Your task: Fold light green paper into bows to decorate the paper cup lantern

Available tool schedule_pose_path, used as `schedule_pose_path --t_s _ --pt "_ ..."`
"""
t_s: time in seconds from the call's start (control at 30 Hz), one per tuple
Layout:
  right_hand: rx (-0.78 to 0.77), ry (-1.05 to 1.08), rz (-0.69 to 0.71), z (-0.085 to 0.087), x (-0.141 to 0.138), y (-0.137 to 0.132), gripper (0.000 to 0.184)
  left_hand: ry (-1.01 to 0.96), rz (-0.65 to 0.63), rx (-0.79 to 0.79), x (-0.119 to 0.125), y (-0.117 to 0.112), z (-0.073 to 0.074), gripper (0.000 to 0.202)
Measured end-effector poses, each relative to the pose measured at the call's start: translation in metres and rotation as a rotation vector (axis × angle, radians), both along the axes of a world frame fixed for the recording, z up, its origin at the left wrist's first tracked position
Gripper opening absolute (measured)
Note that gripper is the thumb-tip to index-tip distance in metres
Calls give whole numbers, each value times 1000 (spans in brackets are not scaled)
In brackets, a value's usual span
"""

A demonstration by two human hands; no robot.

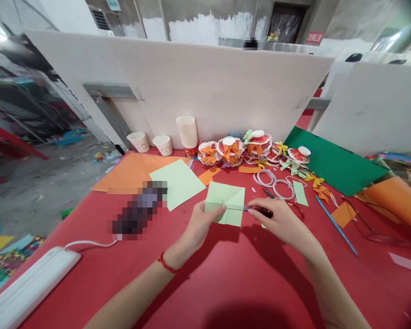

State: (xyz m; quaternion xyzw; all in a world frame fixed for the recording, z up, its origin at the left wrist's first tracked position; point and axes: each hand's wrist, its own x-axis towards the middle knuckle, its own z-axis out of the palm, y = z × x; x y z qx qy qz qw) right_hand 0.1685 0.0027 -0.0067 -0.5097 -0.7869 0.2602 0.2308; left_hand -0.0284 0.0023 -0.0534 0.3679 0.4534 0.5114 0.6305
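Observation:
A square of light green paper [233, 194] with crossing crease lines is raised above the red table. My left hand [201, 224] pinches it from the left, the thumb lying on its front near the middle. My right hand [281, 219] is closed around dark-handled scissors [265, 211], whose metal end meets the paper's right edge. A dark line runs from that edge toward the paper's centre. Most of the handle is hidden by my fingers. Behind my left hand, a larger light green sheet [178, 183] lies partly over an orange sheet [133, 169].
Paper cups [187, 132] and red-and-white cup decorations [230, 151] line the white partition [192, 82]. White cord coils [283, 188], a blue pencil [336, 226] and orange paper [344, 214] lie to the right. A white power strip [37, 285] and a blurred dark object [139, 210] are left.

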Motion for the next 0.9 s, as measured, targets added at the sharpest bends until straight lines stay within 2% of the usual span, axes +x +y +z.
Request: schedule_pose_path --t_s 0.17,0.4,0.53,0.77,0.9 --pt "41 12 9 8 -1 1 19 -17 -47 -13 2 5 19 21" --pt "157 59 -23 20 3 -7 21 -36 39 20 11 7 39 17" --pt "195 57 -44 24 5 -13 21 -50 101 19 12 6 42 14" --pt "214 76 -51 26 9 -13 19 -84 122 4 7 1 46 17" --pt "180 164 -250 23 11 -6 16 -101 124 -8 10 -1 50 17"
